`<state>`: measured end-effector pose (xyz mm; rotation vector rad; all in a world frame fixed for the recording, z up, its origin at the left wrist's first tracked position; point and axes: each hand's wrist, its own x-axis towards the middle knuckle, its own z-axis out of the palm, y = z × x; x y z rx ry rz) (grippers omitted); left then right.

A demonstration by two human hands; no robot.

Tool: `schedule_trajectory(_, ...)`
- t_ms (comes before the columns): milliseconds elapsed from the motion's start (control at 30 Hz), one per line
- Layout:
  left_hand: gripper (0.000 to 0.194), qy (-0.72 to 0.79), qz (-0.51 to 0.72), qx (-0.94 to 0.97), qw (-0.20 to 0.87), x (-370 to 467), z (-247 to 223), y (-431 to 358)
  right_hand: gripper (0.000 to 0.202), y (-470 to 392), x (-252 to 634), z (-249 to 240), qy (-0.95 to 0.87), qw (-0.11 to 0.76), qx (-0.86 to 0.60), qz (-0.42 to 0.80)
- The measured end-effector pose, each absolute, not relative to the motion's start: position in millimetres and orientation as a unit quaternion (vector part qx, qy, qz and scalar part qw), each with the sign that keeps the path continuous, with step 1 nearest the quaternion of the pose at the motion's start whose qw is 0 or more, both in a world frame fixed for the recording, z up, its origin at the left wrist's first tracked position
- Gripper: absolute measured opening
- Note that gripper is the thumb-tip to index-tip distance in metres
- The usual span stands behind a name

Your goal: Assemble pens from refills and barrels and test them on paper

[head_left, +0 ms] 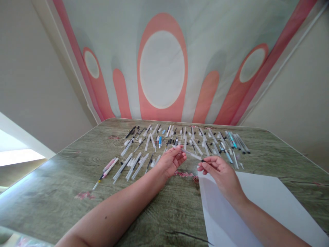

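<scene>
A clear pen barrel (192,154) is held slantwise between my two hands above the table. My left hand (171,160) is closed on its far end, fingers curled with the palm partly turned up. At its near end, my right hand (218,173) pinches a small black plug (203,160); whether the plug sits fully in the barrel I cannot tell. Behind the hands lie rows of pen parts: clear barrels (141,166), dark refills, caps and small black plugs. A blue pen piece (160,141) lies among them.
A white sheet of paper (259,202) lies under my right forearm. Several pens with black ends (243,144) lie at the right of the rows, and a pink pen part (109,165) at the left. Behind the wood-patterned table (51,195) hangs a patterned cloth (161,68).
</scene>
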<state>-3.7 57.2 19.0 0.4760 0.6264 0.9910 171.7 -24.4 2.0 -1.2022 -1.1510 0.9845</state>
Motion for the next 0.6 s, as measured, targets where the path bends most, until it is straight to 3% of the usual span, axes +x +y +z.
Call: schedule_trajectory(600, 0.009, 0.298, 0.468, 0.255, 0.792, -1.0, 18.9, 52.9, 0.029, -27.5, 170.8, 5.0, -0.507, 0.549, -0.552, 0.371)
